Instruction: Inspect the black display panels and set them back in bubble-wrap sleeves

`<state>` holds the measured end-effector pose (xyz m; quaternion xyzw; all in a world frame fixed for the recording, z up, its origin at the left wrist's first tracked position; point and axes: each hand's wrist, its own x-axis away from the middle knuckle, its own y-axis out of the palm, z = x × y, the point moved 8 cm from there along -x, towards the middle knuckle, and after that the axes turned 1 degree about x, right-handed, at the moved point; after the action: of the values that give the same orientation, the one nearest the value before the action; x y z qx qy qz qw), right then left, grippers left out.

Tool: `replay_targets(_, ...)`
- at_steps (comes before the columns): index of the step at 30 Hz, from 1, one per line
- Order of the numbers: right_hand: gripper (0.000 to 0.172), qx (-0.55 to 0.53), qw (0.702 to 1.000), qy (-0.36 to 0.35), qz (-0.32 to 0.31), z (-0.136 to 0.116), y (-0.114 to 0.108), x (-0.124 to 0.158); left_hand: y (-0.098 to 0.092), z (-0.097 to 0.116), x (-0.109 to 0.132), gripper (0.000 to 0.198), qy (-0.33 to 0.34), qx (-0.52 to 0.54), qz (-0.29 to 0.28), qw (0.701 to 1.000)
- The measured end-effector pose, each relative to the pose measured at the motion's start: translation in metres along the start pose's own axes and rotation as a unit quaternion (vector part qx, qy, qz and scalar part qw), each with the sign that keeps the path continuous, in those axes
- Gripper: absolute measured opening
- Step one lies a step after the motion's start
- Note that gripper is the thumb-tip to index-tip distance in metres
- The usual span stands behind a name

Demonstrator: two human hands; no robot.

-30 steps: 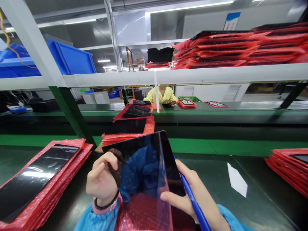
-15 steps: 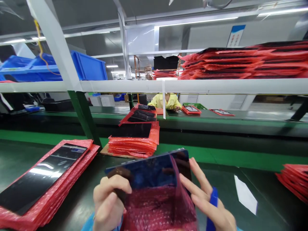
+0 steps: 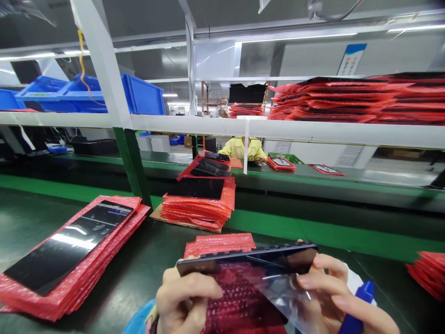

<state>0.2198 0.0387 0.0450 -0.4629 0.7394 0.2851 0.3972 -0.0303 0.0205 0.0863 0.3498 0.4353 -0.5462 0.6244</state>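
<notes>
A dark glossy screen panel (image 3: pixel 250 264) is tilted up in front of me, with small dark tabs along its top edge. My left hand (image 3: pixel 184 297) grips its left end, thumb and fingers closed on it. At the other end, my right hand (image 3: pixel 333 292) pinches the panel's edge and a clear film (image 3: pixel 288 297) that lifts off its face. A blue pen-like object (image 3: pixel 359 301) is tucked among the right fingers. Red bubble wrap (image 3: pixel 225 241) shows behind the panel; its pattern is also reflected in the glass.
At left, a black panel (image 3: pixel 73 246) lies on stacked red bubble sleeves (image 3: pixel 69 297). Another red stack (image 3: pixel 198 208) with panels stands ahead. More sleeves (image 3: pixel 427 273) lie at right. A shelf (image 3: pixel 295 129) carries blue bins (image 3: pixel 144 95) and red sleeves. A person in yellow (image 3: pixel 243 149) sits opposite.
The panel has moved right and tipped, so its top edge now faces me more. The clear film stands further off its face. The red bubble wrap behind has come into view.
</notes>
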Motion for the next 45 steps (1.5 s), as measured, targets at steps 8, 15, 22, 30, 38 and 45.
replay_targets(8,0.033,-0.121,0.983,-0.02,0.134,0.002,0.001,-0.034,0.027,-0.016,0.007,0.084,-0.017,0.172,-0.082,0.982)
replay_targets(15,0.033,-0.184,0.977,0.05,0.094,0.025,0.007,-0.045,0.04,-0.014,0.014,0.098,-0.016,0.198,-0.101,0.975)
replay_targets(22,0.032,-0.199,0.972,0.096,0.081,0.041,0.006,-0.042,0.034,-0.029,0.037,0.089,-0.048,0.125,-0.114,0.984)
replay_targets(30,0.032,-0.189,0.966,0.164,0.064,0.034,0.009,-0.041,0.039,-0.031,0.03,0.074,-0.127,0.189,-0.099,0.969)
replay_targets(38,0.028,-0.181,0.948,0.255,0.065,0.047,0.018,-0.036,0.048,-0.034,0.006,0.057,-0.203,0.312,-0.12,0.92)
replay_targets(45,0.03,-0.183,0.915,0.345,0.101,0.06,0.024,-0.031,0.051,-0.056,0.011,0.045,-0.365,0.439,-0.002,0.821)
